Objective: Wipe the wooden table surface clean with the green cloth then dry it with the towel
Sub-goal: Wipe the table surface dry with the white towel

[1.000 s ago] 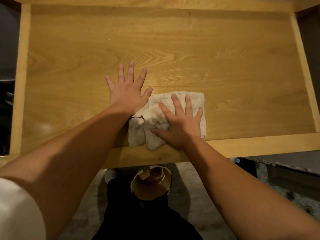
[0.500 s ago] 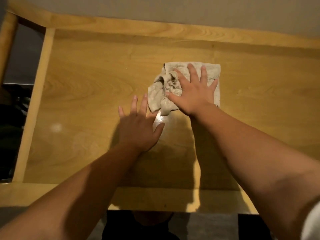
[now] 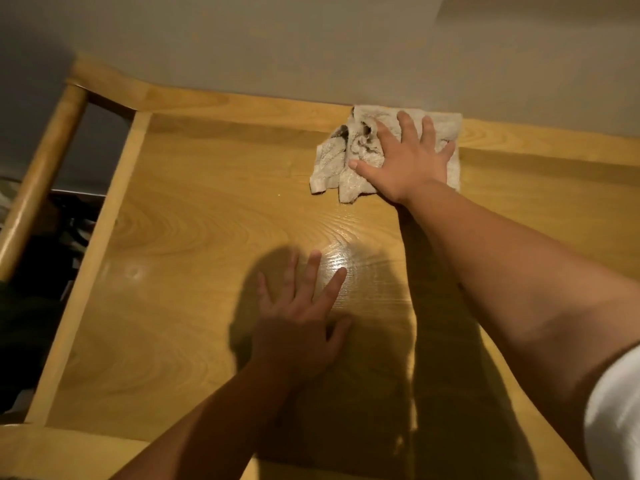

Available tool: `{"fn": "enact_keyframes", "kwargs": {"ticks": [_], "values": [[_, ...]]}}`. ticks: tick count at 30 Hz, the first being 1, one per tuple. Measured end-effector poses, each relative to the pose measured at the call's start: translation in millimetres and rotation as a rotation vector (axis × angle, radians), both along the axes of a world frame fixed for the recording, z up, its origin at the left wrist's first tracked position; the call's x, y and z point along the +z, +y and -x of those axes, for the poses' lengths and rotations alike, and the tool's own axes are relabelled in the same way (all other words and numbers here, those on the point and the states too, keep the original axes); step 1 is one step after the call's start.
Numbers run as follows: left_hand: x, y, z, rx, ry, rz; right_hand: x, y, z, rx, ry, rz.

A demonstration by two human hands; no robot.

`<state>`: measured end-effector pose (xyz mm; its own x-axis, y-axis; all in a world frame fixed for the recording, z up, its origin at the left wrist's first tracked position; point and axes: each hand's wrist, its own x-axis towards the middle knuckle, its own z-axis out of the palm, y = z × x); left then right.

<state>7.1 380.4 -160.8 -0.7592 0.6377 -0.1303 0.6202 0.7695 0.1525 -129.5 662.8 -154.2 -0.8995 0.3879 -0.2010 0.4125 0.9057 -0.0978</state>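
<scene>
The towel [image 3: 388, 157] lies against the raised far rim [image 3: 242, 107] of the wooden table [image 3: 194, 271], just below the wall [image 3: 311, 46]. Bare wood stretches left to the side rim [image 3: 100, 244]; a wooden rail [image 3: 41, 181] stands beyond it.

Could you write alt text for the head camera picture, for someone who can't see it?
A person's right hand presses a crumpled beige towel flat against the far edge of a wooden table. The left hand rests open, fingers spread, on the bare wood nearer the viewer.
</scene>
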Motion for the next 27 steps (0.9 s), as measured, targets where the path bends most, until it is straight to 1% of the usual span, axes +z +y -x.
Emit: {"fn": "enact_keyframes", "kwargs": {"ticks": [5, 8, 11, 13, 18, 22, 27], "values": [[0, 0, 1, 0.016, 0.014, -0.011, 0, 3, 16, -0.013, 0.001, 0.006], [1, 0, -1, 0.026, -0.028, 0.009, 3, 0, 13, -0.02, -0.03, 0.009], [-1, 1, 2, 0.039, -0.115, 0.044, 5, -8, 3, -0.035, -0.029, 0.012], [0, 1, 3, 0.031, -0.096, 0.067, 4, -16, -9, -0.034, -0.035, 0.017], [1, -1, -1, 0.04, -0.054, 0.002, 3, -39, -68, -0.01, -0.042, 0.025], [-5, 2, 3, 0.042, -0.062, 0.064, 6, -61, -125, -0.022, -0.066, 0.04], [-5, 1, 1, 0.051, -0.047, 0.04, 7, -85, -190, -0.055, -0.067, 0.044]]}}
